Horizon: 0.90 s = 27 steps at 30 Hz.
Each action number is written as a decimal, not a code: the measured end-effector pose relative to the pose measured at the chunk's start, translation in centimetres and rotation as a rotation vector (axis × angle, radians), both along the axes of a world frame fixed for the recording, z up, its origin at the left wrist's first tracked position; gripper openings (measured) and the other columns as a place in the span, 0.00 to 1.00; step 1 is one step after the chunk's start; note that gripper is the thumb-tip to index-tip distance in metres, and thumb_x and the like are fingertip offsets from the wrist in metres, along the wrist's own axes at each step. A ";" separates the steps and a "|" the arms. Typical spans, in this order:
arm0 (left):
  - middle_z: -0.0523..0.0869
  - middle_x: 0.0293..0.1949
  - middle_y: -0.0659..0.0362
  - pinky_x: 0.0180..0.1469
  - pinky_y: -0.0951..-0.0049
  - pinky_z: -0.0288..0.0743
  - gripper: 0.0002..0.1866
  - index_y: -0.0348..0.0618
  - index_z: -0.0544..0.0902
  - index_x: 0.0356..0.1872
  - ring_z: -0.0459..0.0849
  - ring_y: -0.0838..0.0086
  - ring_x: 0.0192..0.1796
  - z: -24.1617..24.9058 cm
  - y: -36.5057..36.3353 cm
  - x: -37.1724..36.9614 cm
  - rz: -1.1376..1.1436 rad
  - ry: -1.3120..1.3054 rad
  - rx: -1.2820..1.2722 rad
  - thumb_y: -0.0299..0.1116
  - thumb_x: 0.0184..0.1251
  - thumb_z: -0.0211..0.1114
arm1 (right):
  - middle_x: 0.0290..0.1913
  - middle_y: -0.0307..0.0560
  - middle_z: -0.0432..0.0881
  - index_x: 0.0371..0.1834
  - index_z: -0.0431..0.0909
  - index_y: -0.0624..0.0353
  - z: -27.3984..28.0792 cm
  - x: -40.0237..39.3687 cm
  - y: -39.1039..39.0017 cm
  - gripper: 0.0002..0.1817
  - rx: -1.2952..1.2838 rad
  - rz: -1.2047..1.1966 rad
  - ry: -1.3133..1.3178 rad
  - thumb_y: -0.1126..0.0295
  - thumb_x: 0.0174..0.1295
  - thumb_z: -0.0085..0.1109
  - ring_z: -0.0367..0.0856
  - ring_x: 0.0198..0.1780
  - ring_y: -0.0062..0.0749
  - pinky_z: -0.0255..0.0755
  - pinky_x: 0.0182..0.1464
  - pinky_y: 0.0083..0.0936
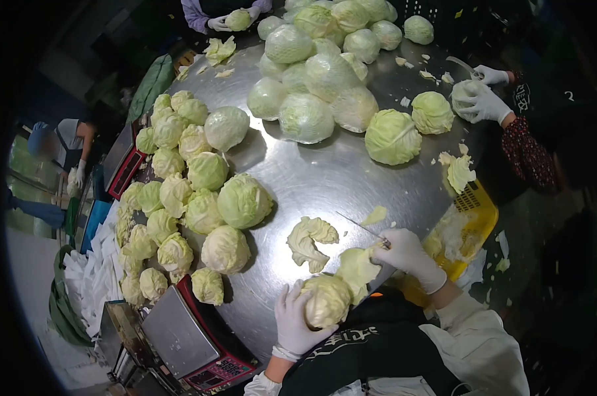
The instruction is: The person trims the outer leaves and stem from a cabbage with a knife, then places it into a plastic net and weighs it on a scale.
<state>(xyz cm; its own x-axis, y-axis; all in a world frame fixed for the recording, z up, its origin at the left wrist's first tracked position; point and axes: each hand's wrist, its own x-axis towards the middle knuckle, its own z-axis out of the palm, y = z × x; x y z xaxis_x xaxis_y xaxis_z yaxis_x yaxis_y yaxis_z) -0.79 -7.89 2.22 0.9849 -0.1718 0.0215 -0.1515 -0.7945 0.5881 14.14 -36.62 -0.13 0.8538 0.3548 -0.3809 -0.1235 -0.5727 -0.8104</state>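
Note:
Near the table's front edge, my gloved left hand (299, 323) is wrapped round the side of a pale green cabbage (328, 301). A loose outer leaf (356, 269) stands out from the cabbage's right side, close to my right hand. My gloved right hand (409, 256) is closed on a knife (361, 225), whose thin blade points away to the upper left. Just beyond the cabbage lies a curled torn leaf (306, 243) on the metal table (298, 191). A small leaf scrap (375, 216) sits beside the blade.
Many bare cabbages (206, 171) cover the table's left side; wrapped cabbages (307, 119) are piled at the back. Scales (179, 323) stand at the left edge. A yellow crate (480, 214) is at my right. Co-workers' gloved hands (486, 102) hold cabbages at the right and far sides.

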 end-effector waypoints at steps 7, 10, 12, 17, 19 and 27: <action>0.63 0.71 0.40 0.76 0.54 0.61 0.60 0.34 0.59 0.70 0.67 0.50 0.73 -4.3 1.2 -2.8 0.272 0.148 -0.518 0.44 0.38 0.91 | 0.69 0.55 0.77 0.73 0.71 0.60 0.4 -3.9 5.6 0.42 0.154 0.221 -0.297 0.52 0.59 0.75 0.84 0.59 0.41 0.78 0.60 0.33; 0.66 0.70 0.44 0.74 0.56 0.67 0.62 0.35 0.55 0.75 0.71 0.56 0.71 -4.9 1.4 -2.4 0.381 0.216 -0.761 0.36 0.42 0.89 | 0.71 0.57 0.75 0.76 0.66 0.64 -2.4 -6.0 8.5 0.44 0.404 0.227 -0.088 0.55 0.61 0.75 0.82 0.62 0.40 0.76 0.62 0.31; 0.70 0.68 0.47 0.71 0.58 0.73 0.61 0.38 0.52 0.78 0.76 0.57 0.68 -5.3 3.0 -2.0 0.603 0.231 -1.109 0.29 0.45 0.86 | 0.73 0.58 0.74 0.77 0.65 0.67 -3.1 -6.3 8.9 0.44 0.530 0.199 0.133 0.57 0.62 0.75 0.81 0.63 0.40 0.76 0.64 0.30; 0.68 0.75 0.44 0.73 0.44 0.72 0.53 0.42 0.60 0.79 0.72 0.47 0.74 -4.0 5.1 -2.0 0.588 0.538 -1.898 0.59 0.59 0.73 | 0.63 0.52 0.81 0.77 0.65 0.65 -5.5 -6.2 2.7 0.39 0.273 -0.098 0.043 0.68 0.63 0.70 0.81 0.61 0.36 0.76 0.62 0.30; 0.69 0.75 0.44 0.73 0.43 0.73 0.53 0.43 0.60 0.79 0.73 0.47 0.73 -3.9 4.6 -2.3 0.627 0.541 -2.046 0.60 0.59 0.73 | 0.64 0.52 0.80 0.75 0.68 0.65 -8.1 -5.6 -1.0 0.35 0.142 -0.319 -0.097 0.73 0.62 0.67 0.80 0.62 0.38 0.74 0.64 0.30; 0.75 0.70 0.45 0.69 0.45 0.78 0.41 0.39 0.64 0.77 0.77 0.50 0.70 2.9 9.5 1.9 0.510 0.076 -1.829 0.53 0.69 0.64 | 0.67 0.55 0.77 0.69 0.74 0.65 -3.2 -4.0 -2.7 0.30 0.075 -0.414 -0.386 0.75 0.61 0.67 0.81 0.62 0.43 0.76 0.62 0.30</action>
<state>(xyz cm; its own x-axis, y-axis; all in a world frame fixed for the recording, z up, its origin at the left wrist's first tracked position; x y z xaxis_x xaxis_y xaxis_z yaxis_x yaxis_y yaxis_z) 1.15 1.63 5.12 0.9347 0.2752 -0.2251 -0.0731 0.7684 0.6358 10.18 -39.28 -3.31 0.9997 -0.0246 -0.0005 -0.0123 -0.4790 -0.8777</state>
